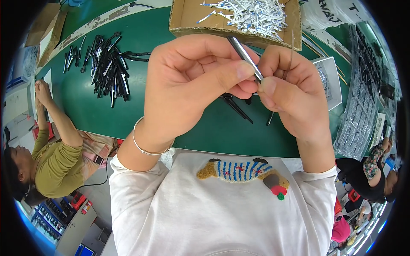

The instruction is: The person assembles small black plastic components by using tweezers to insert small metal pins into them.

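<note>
— Green counter (128, 119) all the way across, like a belt line. What's closest to the camera?

— Both hands, raised over its near edge. The left hand (188, 81) is closed, thumb and fingers pinching a slim grey metal rod (244, 55) that slants up and to the left. The right hand (290, 94) is closed on the rod's lower end, fingertips meeting the left thumb.

— So which step is that?

— I'd judge a fitting or inspecting step on that one piece; the next move likely calls for a steady pinch and a small twist or push.

— And beyond?

— A few loose black pieces (237, 109) lie just under the hands, a heap of black slender tools (106, 68) sits further left, and a brown cardboard box of shiny silver strips (252, 15) stands at the far edge
</note>
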### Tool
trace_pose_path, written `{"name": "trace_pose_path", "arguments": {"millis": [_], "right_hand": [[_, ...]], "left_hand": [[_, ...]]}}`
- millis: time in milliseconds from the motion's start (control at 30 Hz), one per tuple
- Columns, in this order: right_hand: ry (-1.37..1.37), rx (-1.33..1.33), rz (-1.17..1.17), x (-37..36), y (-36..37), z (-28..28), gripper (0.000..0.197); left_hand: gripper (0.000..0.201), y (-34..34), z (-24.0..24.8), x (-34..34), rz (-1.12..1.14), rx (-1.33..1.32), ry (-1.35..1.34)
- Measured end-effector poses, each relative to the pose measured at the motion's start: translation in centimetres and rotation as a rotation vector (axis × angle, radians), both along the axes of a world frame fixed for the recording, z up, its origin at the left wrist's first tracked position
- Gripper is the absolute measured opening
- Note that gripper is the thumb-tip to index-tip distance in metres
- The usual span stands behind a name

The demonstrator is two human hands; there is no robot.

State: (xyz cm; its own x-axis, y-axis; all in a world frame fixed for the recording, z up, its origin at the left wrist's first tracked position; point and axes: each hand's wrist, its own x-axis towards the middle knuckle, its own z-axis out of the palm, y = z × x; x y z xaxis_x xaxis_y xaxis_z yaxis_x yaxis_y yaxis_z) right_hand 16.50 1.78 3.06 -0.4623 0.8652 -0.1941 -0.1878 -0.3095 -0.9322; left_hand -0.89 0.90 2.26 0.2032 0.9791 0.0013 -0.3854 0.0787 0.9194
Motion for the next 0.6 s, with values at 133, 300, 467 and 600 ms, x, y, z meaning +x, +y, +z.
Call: {"name": "trace_pose_path", "arguments": {"millis": [133,300,467,600], "right_hand": [[0.037,-0.028,0.0,-0.23,0.12,-0.03,0.017],[0.024,-0.001,0.008,0.13,0.06,0.01,0.018],[-0.037,0.009,0.037,0.53,0.19,-0.09,0.017],[-0.045,-0.071,0.021,0.12,0.35,0.4,0.017]], "left_hand": [[0.012,-0.04,-0.13,-0.1,0.003,0.005,0.005],[0.012,0.19,-0.24,-0.26,-0.029,-0.052,-0.032],[0.011,0.16,-0.47,-0.17,-0.004,0.025,0.008],[0.01,0.0,-0.6,-0.01,0.014,0.083,-0.003]]}}
